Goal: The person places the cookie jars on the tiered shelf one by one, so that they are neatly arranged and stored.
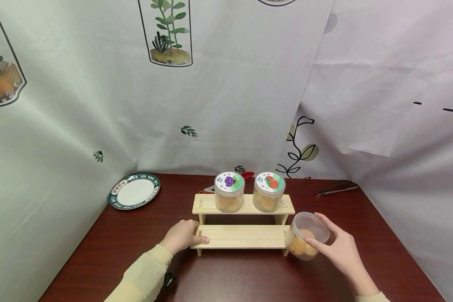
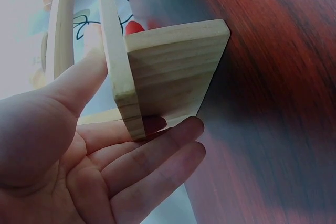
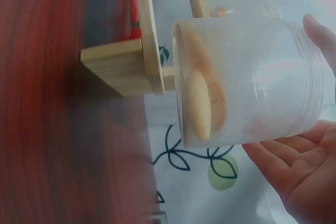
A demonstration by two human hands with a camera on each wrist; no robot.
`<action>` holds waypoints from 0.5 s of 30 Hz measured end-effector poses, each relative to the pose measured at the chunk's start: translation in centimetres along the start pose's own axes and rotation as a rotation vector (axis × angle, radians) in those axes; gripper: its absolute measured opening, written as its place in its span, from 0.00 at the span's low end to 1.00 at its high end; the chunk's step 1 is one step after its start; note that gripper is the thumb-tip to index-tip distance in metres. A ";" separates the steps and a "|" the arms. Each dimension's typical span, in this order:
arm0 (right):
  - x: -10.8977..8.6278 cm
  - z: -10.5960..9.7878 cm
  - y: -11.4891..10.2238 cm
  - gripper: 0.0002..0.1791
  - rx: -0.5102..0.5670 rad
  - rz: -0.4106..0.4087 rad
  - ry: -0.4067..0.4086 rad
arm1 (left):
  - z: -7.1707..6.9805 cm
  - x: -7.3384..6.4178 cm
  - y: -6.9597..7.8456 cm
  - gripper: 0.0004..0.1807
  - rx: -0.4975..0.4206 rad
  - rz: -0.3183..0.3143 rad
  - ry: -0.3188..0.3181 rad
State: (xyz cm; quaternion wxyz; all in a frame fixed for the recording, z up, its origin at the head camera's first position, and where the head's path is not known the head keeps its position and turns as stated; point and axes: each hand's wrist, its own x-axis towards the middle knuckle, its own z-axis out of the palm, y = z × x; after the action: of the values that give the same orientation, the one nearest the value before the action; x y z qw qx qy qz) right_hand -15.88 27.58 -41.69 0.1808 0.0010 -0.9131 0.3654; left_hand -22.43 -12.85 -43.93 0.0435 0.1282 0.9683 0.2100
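A small two-step wooden rack (image 1: 241, 236) stands on the dark red table. My left hand (image 1: 183, 238) grips the left end of its lower step, thumb on top; in the left wrist view, fingers (image 2: 152, 166) reach around the wooden end. A clear plastic jar (image 1: 305, 239) with light-brown cookies (image 3: 202, 103) inside is held by my right hand (image 1: 339, 247), thumb and fingers around its upper part. The jar tilts beside the right end of the lower step. Two more jars, one with a purple-printed lid (image 1: 230, 182) and one with a red-printed lid (image 1: 269, 183), stand on the upper step.
A green-rimmed plate (image 1: 136, 191) leans at the back left, against the cloth wall. Metal tongs (image 1: 337, 190) lie at the back right. Behind the rack, a red-handled tool (image 1: 248, 174) is partly hidden. A small black object (image 1: 167, 279) sits beside my left sleeve.
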 end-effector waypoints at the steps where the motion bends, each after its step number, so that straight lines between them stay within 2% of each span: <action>1: 0.0 0.1 -0.1 0.39 -0.001 -0.006 0.001 | 0.0 0.0 0.0 0.26 -0.001 -0.001 0.000; 11: 0.5 2.1 -1.4 0.40 -0.002 -0.080 -0.009 | 0.1 0.0 0.0 0.26 0.000 -0.006 0.000; 15: 0.7 3.1 -2.2 0.40 0.037 -0.101 -0.029 | 0.1 0.1 0.0 0.25 -0.003 -0.005 0.004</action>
State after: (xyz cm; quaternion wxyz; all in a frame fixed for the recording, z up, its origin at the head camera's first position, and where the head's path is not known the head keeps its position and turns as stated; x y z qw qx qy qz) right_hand -17.24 23.95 -42.09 0.1855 0.0557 -0.9076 0.3726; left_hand -22.49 -12.78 -44.06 0.0424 0.1252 0.9683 0.2118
